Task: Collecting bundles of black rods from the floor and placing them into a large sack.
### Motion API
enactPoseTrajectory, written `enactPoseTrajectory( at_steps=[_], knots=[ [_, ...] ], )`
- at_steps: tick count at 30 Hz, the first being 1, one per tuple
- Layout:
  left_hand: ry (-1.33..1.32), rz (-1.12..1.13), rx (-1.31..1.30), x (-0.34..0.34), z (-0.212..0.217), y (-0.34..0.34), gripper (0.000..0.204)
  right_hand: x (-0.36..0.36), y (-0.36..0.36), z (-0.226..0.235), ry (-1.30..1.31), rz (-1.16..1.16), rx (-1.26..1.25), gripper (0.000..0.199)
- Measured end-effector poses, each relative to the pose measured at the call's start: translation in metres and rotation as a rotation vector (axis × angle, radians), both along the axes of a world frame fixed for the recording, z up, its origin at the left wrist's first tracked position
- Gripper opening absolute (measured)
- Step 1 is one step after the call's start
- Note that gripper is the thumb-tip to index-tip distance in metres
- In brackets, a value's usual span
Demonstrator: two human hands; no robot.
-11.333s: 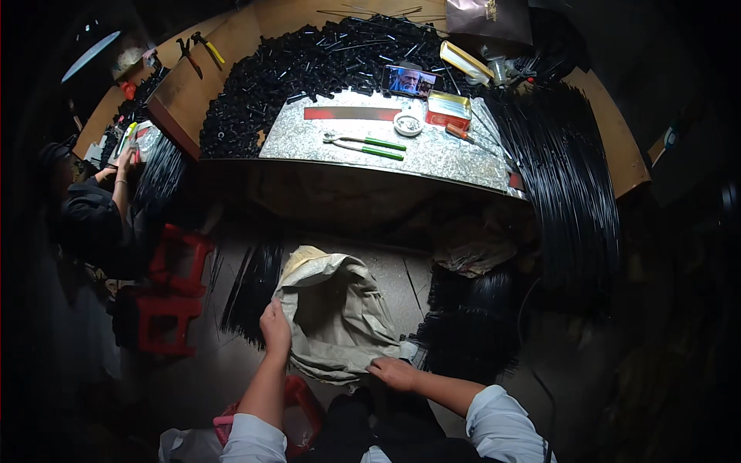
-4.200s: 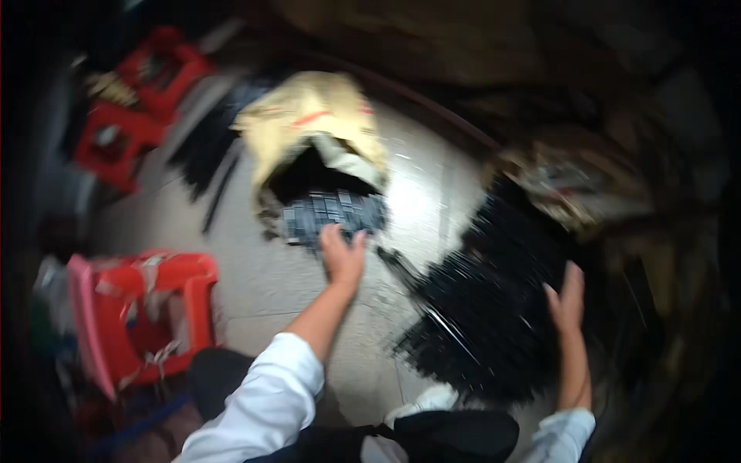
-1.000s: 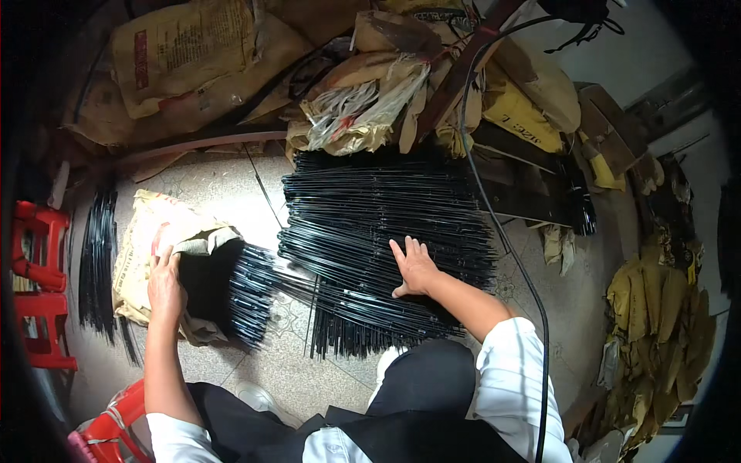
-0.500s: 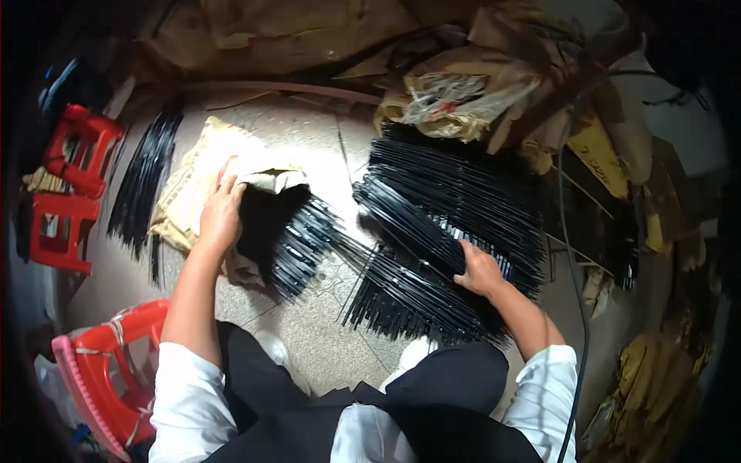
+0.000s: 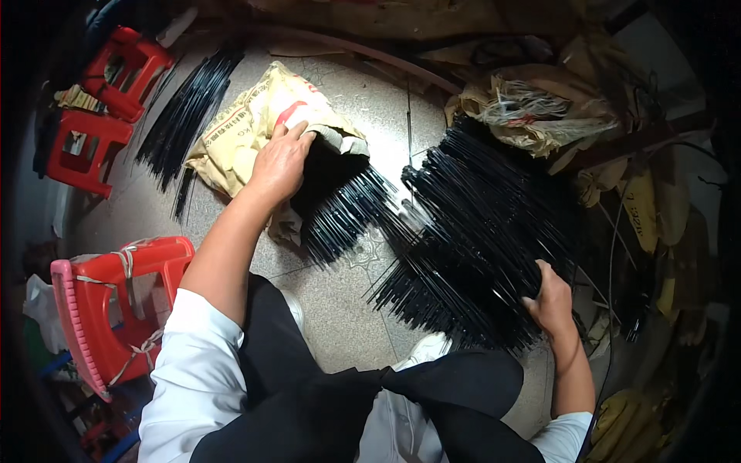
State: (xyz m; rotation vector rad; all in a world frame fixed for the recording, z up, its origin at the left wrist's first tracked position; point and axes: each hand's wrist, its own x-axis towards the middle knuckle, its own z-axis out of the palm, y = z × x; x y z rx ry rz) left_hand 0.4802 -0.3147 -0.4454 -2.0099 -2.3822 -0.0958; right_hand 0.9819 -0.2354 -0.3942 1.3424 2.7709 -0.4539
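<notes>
My left hand (image 5: 281,163) grips the upper edge of the mouth of a pale yellow woven sack (image 5: 245,133), lifting it into an opening. Thin black rods (image 5: 351,212) stick out of the sack's dark mouth toward the right. On the right, my right hand (image 5: 553,299) is closed round the near right end of a bundle of black rods (image 5: 494,255). This bundle slants from upper left to lower right across a larger pile of loose black rods (image 5: 417,305). The rods' far ends lie close to those poking from the sack.
Another heap of black rods (image 5: 189,116) lies left of the sack. Red plastic stools (image 5: 86,150) stand at the left, with a bigger red stool (image 5: 131,301) nearer me. Crumpled sacking and clear plastic (image 5: 540,108) lie behind the pile. A dark cable hangs at the right.
My view has turned, shifting the scene rightward and up on the left. My right hand has moved right and slightly down with the rod bundle. My left hand still holds the sack's edge.
</notes>
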Motion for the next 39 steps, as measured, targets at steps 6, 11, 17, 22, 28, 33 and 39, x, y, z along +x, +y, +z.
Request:
enactPoseTrajectory(
  at_steps=[6,11,17,22,28,33,39],
  knots=[
    [-0.03,-0.031,0.035,0.001,0.011,-0.007,0.039,-0.068,-0.013,0.039,-0.167,0.143,-0.16,0.076],
    [-0.007,-0.093,0.002,-0.006,0.023,-0.023,0.036,-0.15,0.0,0.0,-0.273,0.294,-0.374,0.064],
    [-0.018,-0.12,-0.098,-0.007,0.037,-0.038,0.049,-0.316,0.006,-0.068,-0.235,0.36,-0.433,0.045],
    [-0.011,-0.191,0.003,-0.009,0.026,-0.042,0.03,-0.44,-0.054,-0.11,0.042,0.513,-0.335,0.045],
    [-0.141,-0.116,-0.139,-0.036,0.001,-0.041,0.053,-0.383,-0.061,-0.158,0.313,0.496,-0.361,0.057],
    [-0.172,-0.095,-0.195,-0.03,0.001,-0.03,0.064,-0.196,-0.019,-0.107,0.15,0.394,-0.01,0.079],
    [-0.19,-0.09,-0.245,-0.024,-0.025,-0.022,0.073,-0.059,-0.073,-0.131,-0.379,0.167,-0.198,0.084]
  ],
)
